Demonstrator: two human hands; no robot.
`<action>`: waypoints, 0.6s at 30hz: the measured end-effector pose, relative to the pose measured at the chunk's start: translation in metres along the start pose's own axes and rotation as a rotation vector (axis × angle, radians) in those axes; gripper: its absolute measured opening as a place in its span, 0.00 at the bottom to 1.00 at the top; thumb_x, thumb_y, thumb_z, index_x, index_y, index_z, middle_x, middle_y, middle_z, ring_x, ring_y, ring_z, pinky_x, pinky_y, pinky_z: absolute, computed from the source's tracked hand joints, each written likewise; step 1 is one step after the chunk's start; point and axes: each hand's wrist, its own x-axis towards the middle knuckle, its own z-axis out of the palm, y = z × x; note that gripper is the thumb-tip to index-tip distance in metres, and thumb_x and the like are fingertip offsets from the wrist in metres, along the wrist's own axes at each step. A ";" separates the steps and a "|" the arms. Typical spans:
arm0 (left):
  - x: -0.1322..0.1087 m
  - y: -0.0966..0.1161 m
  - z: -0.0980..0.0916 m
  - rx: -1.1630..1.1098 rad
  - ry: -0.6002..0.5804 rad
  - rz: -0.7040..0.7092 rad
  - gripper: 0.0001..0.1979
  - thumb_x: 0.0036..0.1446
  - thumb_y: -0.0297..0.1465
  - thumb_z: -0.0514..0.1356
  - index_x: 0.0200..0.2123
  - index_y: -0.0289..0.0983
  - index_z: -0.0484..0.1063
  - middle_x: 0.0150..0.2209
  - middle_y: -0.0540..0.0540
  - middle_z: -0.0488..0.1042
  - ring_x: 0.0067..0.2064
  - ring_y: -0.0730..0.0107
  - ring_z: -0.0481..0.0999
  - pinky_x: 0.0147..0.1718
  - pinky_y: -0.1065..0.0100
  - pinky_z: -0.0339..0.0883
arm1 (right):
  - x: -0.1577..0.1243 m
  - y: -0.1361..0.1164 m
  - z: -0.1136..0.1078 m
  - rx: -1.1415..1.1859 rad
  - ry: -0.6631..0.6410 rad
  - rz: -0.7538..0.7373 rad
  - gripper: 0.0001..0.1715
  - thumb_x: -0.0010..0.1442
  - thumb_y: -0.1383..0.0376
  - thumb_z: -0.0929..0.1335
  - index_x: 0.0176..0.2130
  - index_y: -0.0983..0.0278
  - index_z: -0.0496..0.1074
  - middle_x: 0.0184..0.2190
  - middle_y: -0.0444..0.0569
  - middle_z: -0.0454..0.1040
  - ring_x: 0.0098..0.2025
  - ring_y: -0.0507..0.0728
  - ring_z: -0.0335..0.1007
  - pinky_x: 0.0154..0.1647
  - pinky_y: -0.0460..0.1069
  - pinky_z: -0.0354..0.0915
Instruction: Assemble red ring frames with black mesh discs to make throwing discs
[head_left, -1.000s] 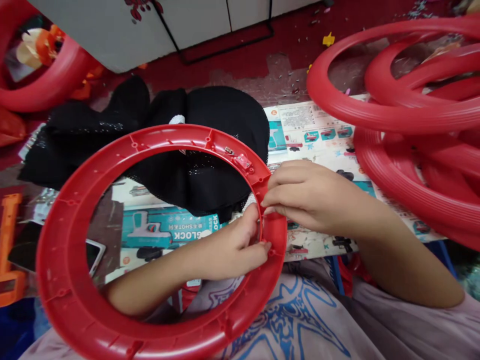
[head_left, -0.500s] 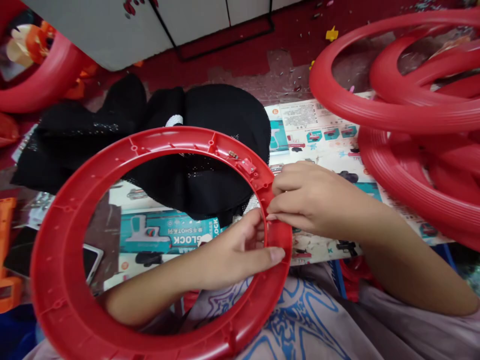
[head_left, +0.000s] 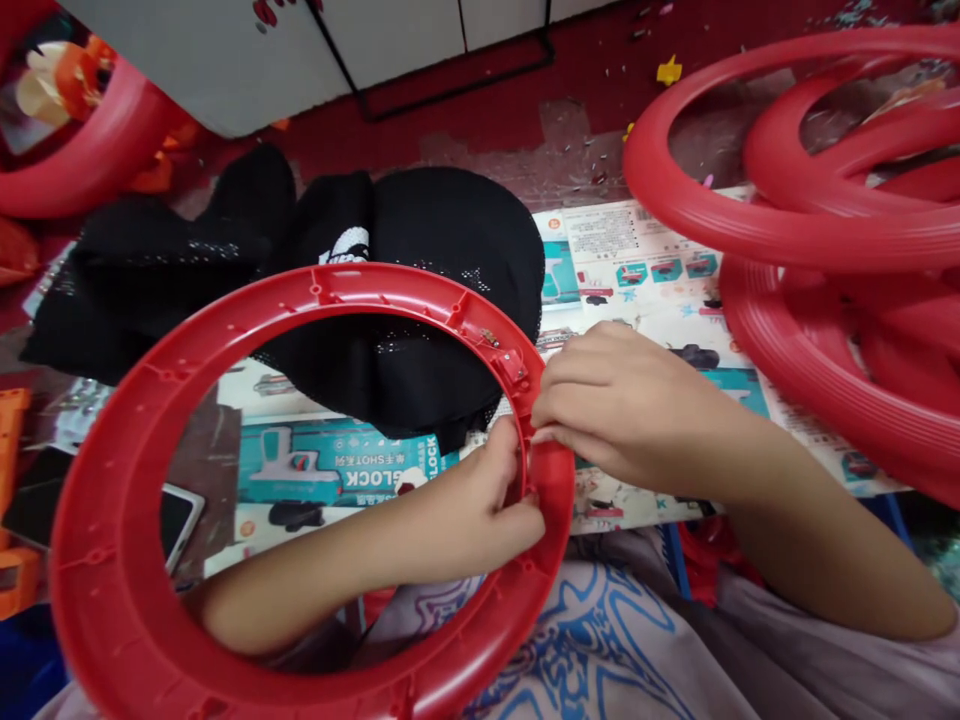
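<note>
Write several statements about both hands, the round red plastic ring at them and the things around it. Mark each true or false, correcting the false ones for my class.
1. The left hand and right hand are both at the right side of the round red plastic ring in the picture. True.
2. The right forearm shows through the ring's opening. False: the left forearm does.
3. More red plastic rings, with ribbed surfaces, are piled at the picture's right. True.
4. The ring's hollow side faces away from the camera. False: it faces the camera, with its inner ribs showing.
5. The ring partly covers the black perforated cloth from view. True.
</note>
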 end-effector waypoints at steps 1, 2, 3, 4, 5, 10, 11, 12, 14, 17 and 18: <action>-0.001 0.001 -0.001 0.010 -0.020 -0.008 0.22 0.53 0.28 0.53 0.52 0.37 0.53 0.34 0.50 0.66 0.34 0.68 0.67 0.29 0.69 0.64 | 0.000 0.000 0.001 -0.007 -0.004 -0.004 0.12 0.63 0.68 0.63 0.33 0.66 0.75 0.32 0.48 0.76 0.36 0.57 0.67 0.39 0.52 0.54; -0.001 0.001 -0.001 0.014 -0.036 -0.004 0.22 0.53 0.28 0.53 0.52 0.37 0.53 0.33 0.51 0.65 0.34 0.69 0.67 0.29 0.70 0.63 | 0.001 -0.001 0.002 -0.006 -0.010 -0.006 0.12 0.63 0.68 0.63 0.33 0.66 0.75 0.32 0.48 0.76 0.37 0.57 0.67 0.39 0.53 0.54; -0.002 0.001 -0.002 0.015 -0.048 0.005 0.21 0.54 0.28 0.53 0.51 0.37 0.52 0.32 0.51 0.65 0.33 0.69 0.67 0.29 0.70 0.62 | 0.001 -0.001 0.002 0.005 -0.017 -0.007 0.12 0.63 0.68 0.63 0.34 0.66 0.75 0.33 0.48 0.76 0.37 0.57 0.67 0.39 0.53 0.54; -0.002 0.001 -0.003 0.013 -0.056 0.016 0.21 0.54 0.28 0.53 0.51 0.38 0.52 0.32 0.51 0.65 0.34 0.69 0.67 0.29 0.70 0.63 | 0.002 0.000 0.002 0.022 -0.026 -0.008 0.12 0.63 0.69 0.63 0.34 0.66 0.75 0.33 0.48 0.76 0.38 0.57 0.67 0.40 0.52 0.54; -0.002 0.000 -0.003 0.009 -0.066 0.024 0.20 0.55 0.28 0.53 0.51 0.38 0.52 0.33 0.51 0.65 0.34 0.69 0.67 0.30 0.70 0.63 | 0.002 0.000 0.002 0.041 -0.038 -0.006 0.12 0.63 0.69 0.62 0.34 0.66 0.75 0.34 0.48 0.76 0.38 0.57 0.68 0.40 0.52 0.55; -0.004 -0.002 0.000 -0.016 -0.076 0.005 0.20 0.57 0.30 0.55 0.51 0.39 0.52 0.40 0.46 0.69 0.38 0.65 0.70 0.37 0.64 0.68 | 0.002 0.002 0.000 0.073 -0.061 -0.005 0.13 0.63 0.69 0.63 0.34 0.66 0.76 0.33 0.48 0.77 0.37 0.57 0.68 0.39 0.52 0.56; -0.004 -0.001 0.002 -0.056 -0.042 0.030 0.20 0.56 0.30 0.55 0.51 0.39 0.53 0.42 0.45 0.69 0.41 0.64 0.71 0.39 0.63 0.68 | 0.001 0.002 0.000 0.066 -0.048 -0.002 0.13 0.63 0.68 0.63 0.33 0.66 0.76 0.32 0.48 0.77 0.37 0.57 0.68 0.39 0.52 0.56; -0.003 -0.001 0.005 -0.129 -0.006 0.068 0.20 0.56 0.30 0.56 0.51 0.39 0.54 0.43 0.44 0.69 0.43 0.63 0.71 0.41 0.63 0.68 | 0.001 0.003 0.000 0.060 -0.024 0.007 0.13 0.63 0.68 0.63 0.33 0.65 0.76 0.31 0.48 0.77 0.36 0.57 0.68 0.38 0.52 0.56; -0.001 0.000 0.011 -0.355 0.048 0.137 0.20 0.57 0.34 0.57 0.51 0.39 0.55 0.43 0.45 0.69 0.43 0.65 0.71 0.41 0.65 0.68 | 0.000 0.003 0.001 0.056 0.032 0.032 0.13 0.63 0.68 0.63 0.33 0.65 0.76 0.31 0.48 0.77 0.35 0.56 0.68 0.38 0.52 0.57; 0.005 -0.001 0.018 -0.661 0.110 0.138 0.20 0.59 0.40 0.57 0.51 0.40 0.54 0.34 0.50 0.69 0.33 0.72 0.70 0.32 0.70 0.66 | 0.003 0.004 0.003 0.099 0.027 0.061 0.12 0.62 0.68 0.64 0.32 0.65 0.77 0.31 0.48 0.77 0.35 0.55 0.69 0.38 0.51 0.58; 0.007 -0.002 0.018 -0.698 0.139 0.111 0.20 0.60 0.41 0.56 0.50 0.41 0.54 0.31 0.52 0.68 0.30 0.74 0.69 0.29 0.72 0.65 | 0.004 0.004 0.004 0.123 -0.006 0.067 0.12 0.62 0.68 0.64 0.32 0.65 0.77 0.31 0.48 0.77 0.35 0.55 0.69 0.39 0.51 0.59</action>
